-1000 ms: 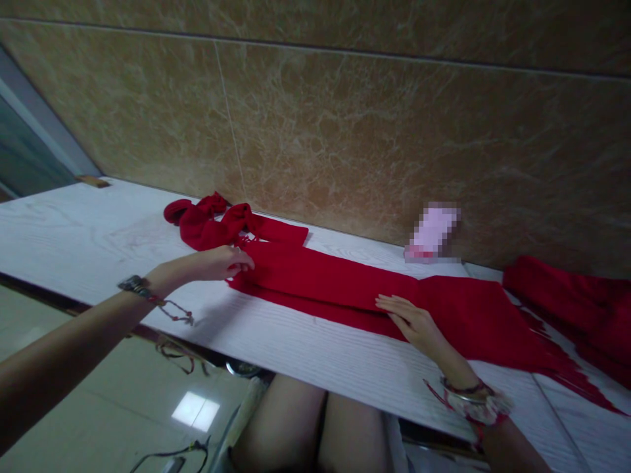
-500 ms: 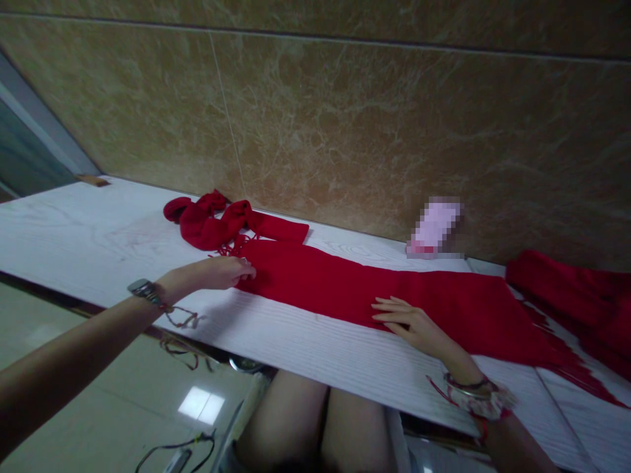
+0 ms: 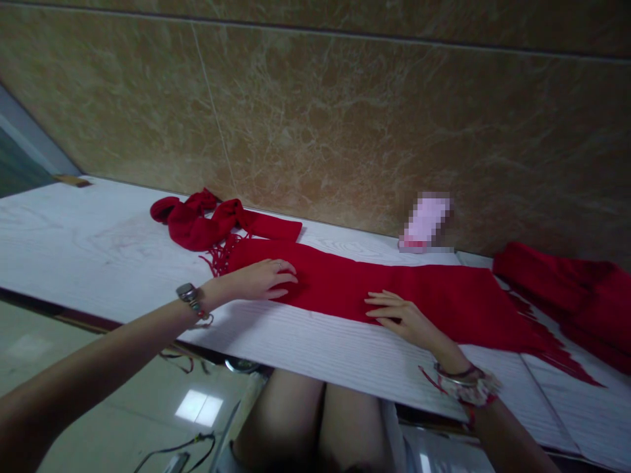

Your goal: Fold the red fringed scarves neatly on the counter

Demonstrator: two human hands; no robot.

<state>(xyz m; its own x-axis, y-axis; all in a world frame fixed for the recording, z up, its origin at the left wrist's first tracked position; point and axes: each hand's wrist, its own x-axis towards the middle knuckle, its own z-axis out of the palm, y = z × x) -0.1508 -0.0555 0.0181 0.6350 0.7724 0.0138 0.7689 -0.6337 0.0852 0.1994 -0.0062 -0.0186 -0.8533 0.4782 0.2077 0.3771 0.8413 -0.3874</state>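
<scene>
A red fringed scarf (image 3: 335,282) lies stretched lengthwise along the white table. My left hand (image 3: 263,278), fingers apart, is over its left part, close to the tasselled end. On the near edge of the cloth, right of the middle, my right hand (image 3: 401,316) rests with its fingers stretched out. Neither hand grips the cloth. Behind the left end is a bunched red scarf (image 3: 197,223), with a flat strip reaching right. More red cloth (image 3: 566,289) is heaped at the right, beside the other fringe.
The white wood-grain table (image 3: 98,230) runs along a brown marbled wall (image 3: 315,131). A blurred-out pink object (image 3: 424,222) stands against the wall. A small wooden piece (image 3: 73,180) sits at the table's far left. A cable (image 3: 172,449) lies on the floor below.
My left hand has moved right along the scarf from its fringed left end, its fingers now spreading. My right hand stays at the near edge. The view has shifted slightly.
</scene>
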